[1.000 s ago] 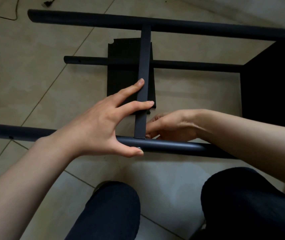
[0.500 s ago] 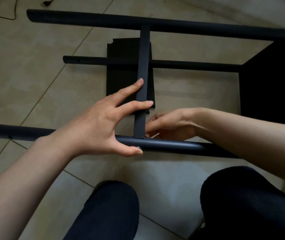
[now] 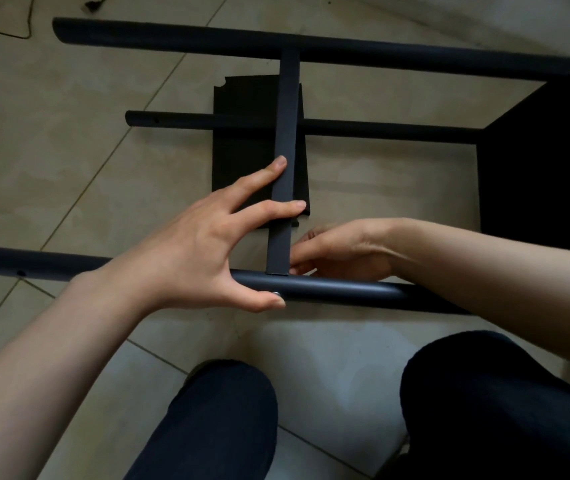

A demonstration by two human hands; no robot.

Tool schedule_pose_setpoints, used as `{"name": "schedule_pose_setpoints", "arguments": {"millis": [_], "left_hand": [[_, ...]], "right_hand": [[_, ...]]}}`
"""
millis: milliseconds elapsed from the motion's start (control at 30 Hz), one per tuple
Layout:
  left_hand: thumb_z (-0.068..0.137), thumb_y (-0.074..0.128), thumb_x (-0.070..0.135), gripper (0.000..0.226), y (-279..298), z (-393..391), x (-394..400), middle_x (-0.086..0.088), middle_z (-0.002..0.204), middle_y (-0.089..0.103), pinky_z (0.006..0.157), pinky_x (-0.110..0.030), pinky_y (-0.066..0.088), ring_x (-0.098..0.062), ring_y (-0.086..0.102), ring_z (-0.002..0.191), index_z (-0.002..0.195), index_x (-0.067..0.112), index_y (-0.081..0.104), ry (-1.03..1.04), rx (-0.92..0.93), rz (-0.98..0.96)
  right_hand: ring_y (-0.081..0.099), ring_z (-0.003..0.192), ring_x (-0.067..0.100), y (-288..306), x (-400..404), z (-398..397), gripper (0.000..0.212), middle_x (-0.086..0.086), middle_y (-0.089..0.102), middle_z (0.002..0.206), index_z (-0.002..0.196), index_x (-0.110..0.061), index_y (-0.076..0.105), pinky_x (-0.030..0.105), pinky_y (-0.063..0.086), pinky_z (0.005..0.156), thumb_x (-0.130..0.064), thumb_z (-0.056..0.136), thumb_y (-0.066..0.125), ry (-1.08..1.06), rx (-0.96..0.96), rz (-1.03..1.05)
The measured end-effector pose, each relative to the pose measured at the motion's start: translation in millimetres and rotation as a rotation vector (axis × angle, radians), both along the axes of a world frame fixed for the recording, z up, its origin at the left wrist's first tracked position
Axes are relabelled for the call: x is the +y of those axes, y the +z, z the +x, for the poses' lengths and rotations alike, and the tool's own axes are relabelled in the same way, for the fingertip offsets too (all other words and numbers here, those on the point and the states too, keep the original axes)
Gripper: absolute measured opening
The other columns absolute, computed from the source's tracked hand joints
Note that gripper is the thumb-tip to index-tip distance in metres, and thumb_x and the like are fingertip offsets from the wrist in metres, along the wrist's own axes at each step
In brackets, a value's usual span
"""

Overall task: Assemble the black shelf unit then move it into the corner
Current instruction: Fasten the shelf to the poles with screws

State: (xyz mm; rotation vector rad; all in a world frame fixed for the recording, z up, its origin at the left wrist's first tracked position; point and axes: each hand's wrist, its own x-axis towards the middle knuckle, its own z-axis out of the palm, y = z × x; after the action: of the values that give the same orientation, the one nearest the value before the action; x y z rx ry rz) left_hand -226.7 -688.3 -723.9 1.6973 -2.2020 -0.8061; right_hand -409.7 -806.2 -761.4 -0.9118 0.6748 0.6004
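Observation:
The black shelf frame lies on its side on the tiled floor. A flat black crossbar (image 3: 288, 109) runs from the far tube (image 3: 172, 32) to the near tube (image 3: 345, 289). My left hand (image 3: 186, 251) spans the joint: two straight fingers press on the crossbar and the thumb presses a silver screw head (image 3: 276, 294) on the near tube's front. My right hand (image 3: 342, 251) reaches in behind the near tube, its fingertips bunched against the crossbar's lower end. Whatever they hold is hidden. A black shelf panel (image 3: 536, 161) is fitted at the right.
A third tube (image 3: 380, 128) lies lower down, under the crossbar. A loose black panel (image 3: 242, 150) lies flat on the floor beneath it. A thin cable (image 3: 16, 34) trails at the top left. My knees (image 3: 214, 420) are close to the near tube.
Almost nothing. My right hand's fingers shifted slightly at the joint. My left hand kept its place on the crossbar and screw.

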Motion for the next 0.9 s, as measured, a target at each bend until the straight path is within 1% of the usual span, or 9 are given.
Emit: {"name": "schedule_pose_setpoints", "arguments": {"millis": [100, 167, 267, 367, 467, 567, 700, 833, 900], "left_hand": [[0.064, 0.062, 0.079, 0.096, 0.5, -0.5, -0.1, 0.024, 0.166, -0.006, 0.109, -0.029, 0.031, -0.009, 0.023, 0.149, 0.149, 0.053, 0.028, 0.002, -0.001, 0.001], [0.064, 0.062, 0.08, 0.096, 0.9, -1.0, -0.4, 0.025, 0.165, -0.007, 0.11, -0.032, 0.032, -0.01, 0.022, 0.15, 0.149, 0.054, 0.027, 0.004, 0.002, 0.009], [0.064, 0.062, 0.08, 0.096, 0.8, -0.7, -0.5, 0.025, 0.165, -0.008, 0.11, -0.033, 0.032, -0.011, 0.022, 0.15, 0.149, 0.054, 0.027, 0.005, -0.003, 0.009], [0.064, 0.062, 0.08, 0.096, 0.6, -0.5, 0.0, 0.025, 0.165, -0.008, 0.109, -0.03, 0.03, -0.009, 0.022, 0.149, 0.149, 0.054, 0.027, 0.003, -0.002, 0.004], [0.064, 0.062, 0.079, 0.095, 1.0, -0.5, 0.0, 0.025, 0.165, -0.008, 0.11, -0.032, 0.032, -0.01, 0.022, 0.15, 0.148, 0.055, 0.027, 0.003, 0.003, 0.009], [0.064, 0.062, 0.08, 0.096, 1.1, -0.4, -0.5, 0.025, 0.165, -0.009, 0.112, -0.036, 0.034, -0.013, 0.022, 0.151, 0.149, 0.055, 0.025, 0.002, -0.001, 0.012], [0.064, 0.063, 0.079, 0.095, 0.3, -0.6, -0.4, 0.024, 0.165, -0.008, 0.113, -0.038, 0.036, -0.012, 0.022, 0.151, 0.148, 0.055, 0.027, 0.0, 0.014, 0.006], [0.064, 0.063, 0.079, 0.094, 0.1, -0.3, -0.4, 0.024, 0.165, -0.007, 0.114, -0.042, 0.038, -0.012, 0.022, 0.151, 0.148, 0.054, 0.027, -0.001, 0.022, 0.005], [0.064, 0.063, 0.079, 0.095, -0.1, 0.0, -0.6, 0.024, 0.165, -0.007, 0.114, -0.043, 0.038, -0.013, 0.022, 0.151, 0.148, 0.055, 0.027, -0.002, 0.022, 0.003]], "right_hand": [[0.062, 0.077, 0.012, 2.7, -2.9, -2.7, 0.022, 0.002, 0.059, 0.084, 0.084, -0.015, 0.067, 0.027, 0.052, 0.077, -0.032, 0.07, 0.068, -0.027, -0.028, 0.017], [0.064, 0.079, 0.013, 4.3, -7.8, -5.4, 0.019, 0.0, 0.062, 0.082, 0.082, -0.015, 0.069, 0.031, 0.051, 0.084, -0.03, 0.07, 0.068, -0.026, -0.029, 0.028], [0.064, 0.084, 0.016, 3.3, -8.3, -5.3, 0.03, 0.005, 0.063, 0.09, 0.089, -0.012, 0.065, 0.037, 0.048, 0.093, -0.029, 0.066, 0.071, 0.008, -0.023, -0.008], [0.063, 0.083, 0.015, 3.6, -1.3, -0.7, 0.021, 0.011, 0.056, 0.098, 0.08, -0.016, 0.069, 0.032, 0.051, 0.087, -0.031, 0.065, 0.071, 0.017, -0.015, -0.021], [0.066, 0.077, 0.012, 5.4, -2.5, -0.9, 0.015, 0.005, 0.058, 0.089, 0.074, -0.017, 0.071, 0.03, 0.054, 0.081, -0.031, 0.068, 0.07, -0.01, -0.03, 0.002], [0.066, 0.08, 0.014, 7.8, -8.6, -3.8, 0.014, 0.004, 0.059, 0.09, 0.077, -0.016, 0.071, 0.032, 0.053, 0.082, -0.027, 0.071, 0.068, -0.011, -0.017, 0.009], [0.061, 0.079, 0.016, 7.8, -2.0, -2.2, 0.017, 0.006, 0.056, 0.087, 0.076, -0.013, 0.066, 0.033, 0.049, 0.085, -0.026, 0.066, 0.068, -0.012, 0.0, -0.038], [0.065, 0.074, 0.014, 8.5, -0.4, -1.3, 0.008, 0.005, 0.06, 0.083, 0.073, -0.014, 0.07, 0.028, 0.055, 0.076, -0.021, 0.077, 0.068, -0.058, -0.016, -0.025], [0.064, 0.078, 0.015, 8.8, -4.3, -3.1, 0.014, 0.005, 0.061, 0.086, 0.08, -0.012, 0.068, 0.031, 0.053, 0.082, -0.025, 0.074, 0.068, -0.041, -0.023, -0.019]]}}
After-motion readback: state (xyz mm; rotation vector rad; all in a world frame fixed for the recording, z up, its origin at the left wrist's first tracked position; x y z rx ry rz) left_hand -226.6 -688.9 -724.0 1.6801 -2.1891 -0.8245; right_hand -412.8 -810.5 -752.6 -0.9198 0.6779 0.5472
